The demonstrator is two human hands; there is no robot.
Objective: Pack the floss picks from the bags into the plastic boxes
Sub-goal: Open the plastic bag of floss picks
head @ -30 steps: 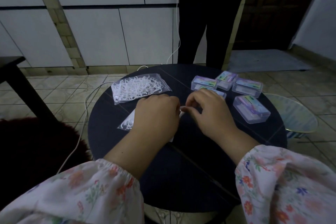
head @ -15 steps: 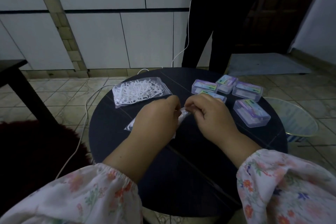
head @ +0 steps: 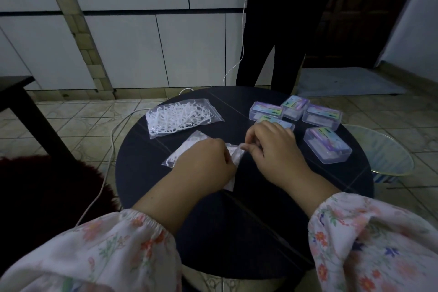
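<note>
Head view: my left hand [head: 203,163] and right hand [head: 272,149] both pinch the small bag [head: 233,157] between them; boxes [head: 327,147] lie right, nearer my right.

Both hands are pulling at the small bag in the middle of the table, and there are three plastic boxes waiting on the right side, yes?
Not quite: the head view shows five boxes, not three. The rest holds: the left hand and right hand both grip the small bag at mid-table.
</note>
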